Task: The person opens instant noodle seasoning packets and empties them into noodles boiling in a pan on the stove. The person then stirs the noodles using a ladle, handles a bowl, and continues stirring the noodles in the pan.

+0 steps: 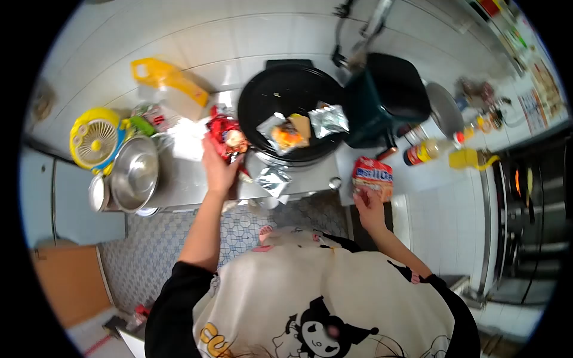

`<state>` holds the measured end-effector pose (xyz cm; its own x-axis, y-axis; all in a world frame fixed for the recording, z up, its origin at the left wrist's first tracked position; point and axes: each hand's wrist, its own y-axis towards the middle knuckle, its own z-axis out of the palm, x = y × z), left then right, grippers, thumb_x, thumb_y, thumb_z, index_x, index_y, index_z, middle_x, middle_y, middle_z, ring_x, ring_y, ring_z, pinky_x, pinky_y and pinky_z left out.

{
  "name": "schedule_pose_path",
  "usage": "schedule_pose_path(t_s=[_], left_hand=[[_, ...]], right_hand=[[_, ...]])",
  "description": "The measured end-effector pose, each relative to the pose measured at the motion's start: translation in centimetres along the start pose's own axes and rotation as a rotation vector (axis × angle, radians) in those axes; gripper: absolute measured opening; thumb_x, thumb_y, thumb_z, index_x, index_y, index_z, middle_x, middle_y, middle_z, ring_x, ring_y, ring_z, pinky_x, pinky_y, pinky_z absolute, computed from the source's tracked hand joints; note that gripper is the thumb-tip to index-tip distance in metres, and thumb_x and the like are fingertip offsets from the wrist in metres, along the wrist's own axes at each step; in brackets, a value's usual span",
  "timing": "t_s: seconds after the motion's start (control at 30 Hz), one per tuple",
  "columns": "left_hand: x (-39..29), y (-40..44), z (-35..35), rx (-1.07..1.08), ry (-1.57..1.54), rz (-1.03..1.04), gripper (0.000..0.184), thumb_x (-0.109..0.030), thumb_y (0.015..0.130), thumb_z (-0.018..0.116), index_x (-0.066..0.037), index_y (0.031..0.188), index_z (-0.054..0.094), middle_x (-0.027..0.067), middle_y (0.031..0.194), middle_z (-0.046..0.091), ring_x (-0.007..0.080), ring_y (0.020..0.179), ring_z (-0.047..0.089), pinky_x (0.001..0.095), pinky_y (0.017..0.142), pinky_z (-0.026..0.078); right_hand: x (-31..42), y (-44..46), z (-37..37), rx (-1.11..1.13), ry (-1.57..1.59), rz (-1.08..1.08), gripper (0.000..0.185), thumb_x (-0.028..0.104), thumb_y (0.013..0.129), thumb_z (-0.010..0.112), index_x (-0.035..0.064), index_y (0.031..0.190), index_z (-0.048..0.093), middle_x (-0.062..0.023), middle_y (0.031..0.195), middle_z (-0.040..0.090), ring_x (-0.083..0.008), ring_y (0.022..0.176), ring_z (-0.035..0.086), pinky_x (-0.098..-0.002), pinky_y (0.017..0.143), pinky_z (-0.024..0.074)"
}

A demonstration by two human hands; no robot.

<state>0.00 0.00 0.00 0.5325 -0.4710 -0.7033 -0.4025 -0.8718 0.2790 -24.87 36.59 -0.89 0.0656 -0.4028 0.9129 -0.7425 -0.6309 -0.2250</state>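
My left hand [221,169] is wrapped round a red food packet [227,136] with a picture on its front, left of the round black pan. My right hand [370,210] pinches the lower edge of a red and orange food packet [374,174] with white lettering, on the counter at the right. In the black pan [271,95] lie an opened silver sachet with orange contents [287,137] and a crumpled foil wrapper [329,120]. Another silver sachet [274,180] rests at the counter's front edge, between my hands.
On the left stand a yellow fan [95,138], a steel bowl [135,173] and a yellow-topped jug [179,89]. Behind the right packet is a dark green appliance [388,98], with a sauce bottle [427,152] and a yellow bottle [468,159] farther right.
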Motion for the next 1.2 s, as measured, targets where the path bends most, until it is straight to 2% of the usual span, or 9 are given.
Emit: schedule_pose_path(t_s=[0.07, 0.17, 0.3, 0.47, 0.7, 0.83, 0.97, 1.1, 1.2], left_hand=[[0.3, -1.6, 1.4, 0.022, -0.020, 0.060, 0.116, -0.028, 0.066, 0.086, 0.005, 0.148, 0.010, 0.0312, 0.150, 0.020, 0.0457, 0.140, 0.018, 0.0455, 0.116, 0.017], [-0.2, -1.9, -0.1, 0.007, 0.029, 0.101, 0.121, -0.025, 0.065, 0.087, 0.000, 0.149, 0.004, 0.0297, 0.153, 0.010, 0.0454, 0.141, 0.016, 0.0465, 0.115, 0.021], [-2.1, -5.0, 0.6, 0.076, -0.214, 0.017, 0.124, -0.024, 0.063, 0.088, -0.001, 0.150, 0.002, 0.0320, 0.152, 0.008, 0.0446, 0.139, 0.023, 0.0441, 0.114, 0.023], [-4.1, -7.7, 0.3, -0.032, 0.095, 0.040, 0.100, -0.030, 0.079, 0.077, -0.002, 0.150, 0.011, 0.0327, 0.150, 0.018, 0.0447, 0.139, 0.024, 0.0441, 0.113, 0.024], [-6.0, -14.7, -0.4, -0.054, 0.126, 0.007, 0.084, -0.020, 0.081, 0.073, 0.000, 0.146, 0.023, 0.0275, 0.149, 0.027, 0.0425, 0.138, 0.027, 0.0435, 0.113, 0.024], [-9.3, -18.9, 0.0, 0.122, -0.023, 0.011, 0.069, -0.008, 0.082, 0.068, -0.007, 0.143, 0.036, 0.0180, 0.135, 0.049, 0.0309, 0.124, 0.049, 0.0375, 0.102, 0.041], [-11.5, -20.4, 1.7, 0.588, -0.638, -0.343, 0.060, -0.017, 0.092, 0.062, -0.011, 0.145, 0.034, 0.0083, 0.122, 0.060, 0.0207, 0.103, 0.063, 0.0307, 0.089, 0.049], [-11.9, -20.7, -0.1, 0.777, -1.347, -0.716, 0.068, -0.022, 0.093, 0.062, -0.011, 0.150, 0.025, 0.0064, 0.127, 0.056, 0.0150, 0.110, 0.057, 0.0293, 0.094, 0.046], [-8.4, -23.3, 0.0, 0.327, -1.094, -0.526, 0.067, -0.026, 0.089, 0.068, -0.004, 0.142, 0.034, 0.0084, 0.122, 0.057, 0.0135, 0.105, 0.056, 0.0301, 0.090, 0.048]], right_hand=[[-0.1, -1.2, -1.5, -0.184, 0.017, -0.129, 0.044, 0.023, 0.086, 0.068, 0.0036, 0.123, 0.054, -0.0157, 0.119, 0.053, -0.0311, 0.111, 0.051, -0.0433, 0.098, 0.0398], [-1.3, 0.9, -2.0, -0.440, -0.565, -0.389, 0.047, 0.022, 0.084, 0.069, 0.0016, 0.123, 0.053, -0.0185, 0.120, 0.051, -0.0365, 0.114, 0.048, -0.0458, 0.098, 0.0388], [-4.4, 3.8, -6.3, -0.526, -0.803, -0.154, 0.077, 0.032, 0.075, 0.076, 0.0010, 0.135, 0.038, -0.0324, 0.131, 0.041, -0.0435, 0.125, 0.039, -0.0491, 0.102, 0.0347], [-7.9, 8.4, -8.6, -0.337, -0.441, 0.164, 0.121, 0.041, 0.059, 0.087, -0.0043, 0.145, 0.016, -0.0320, 0.121, 0.054, -0.0435, 0.111, 0.056, -0.0425, 0.094, 0.0475], [-8.3, 7.7, -9.3, -0.247, 0.023, 0.233, 0.110, 0.021, 0.061, 0.088, -0.0021, 0.145, 0.021, -0.0209, 0.123, 0.056, -0.0310, 0.110, 0.059, -0.0385, 0.090, 0.0501], [-6.9, 5.7, -11.2, 0.152, 0.501, 0.346, 0.061, 0.003, 0.080, 0.070, -0.0018, 0.132, 0.039, -0.0140, 0.121, 0.057, -0.0222, 0.109, 0.059, -0.0357, 0.090, 0.0515], [1.2, 1.6, -8.4, 0.362, 0.465, 0.310, 0.060, -0.002, 0.081, 0.067, 0.0017, 0.135, 0.039, -0.0119, 0.120, 0.057, -0.0204, 0.107, 0.059, -0.0342, 0.093, 0.0507], [8.8, 0.0, -0.4, 0.681, 0.186, 0.089, 0.074, -0.007, 0.076, 0.071, 0.0043, 0.139, 0.034, -0.0100, 0.120, 0.057, -0.0199, 0.110, 0.058, -0.0345, 0.094, 0.0493], [10.6, 0.0, 7.6, 0.962, 0.009, -0.074, 0.082, -0.002, 0.078, 0.070, 0.0047, 0.146, 0.024, -0.0128, 0.126, 0.054, -0.0183, 0.111, 0.056, -0.0313, 0.093, 0.0480]])
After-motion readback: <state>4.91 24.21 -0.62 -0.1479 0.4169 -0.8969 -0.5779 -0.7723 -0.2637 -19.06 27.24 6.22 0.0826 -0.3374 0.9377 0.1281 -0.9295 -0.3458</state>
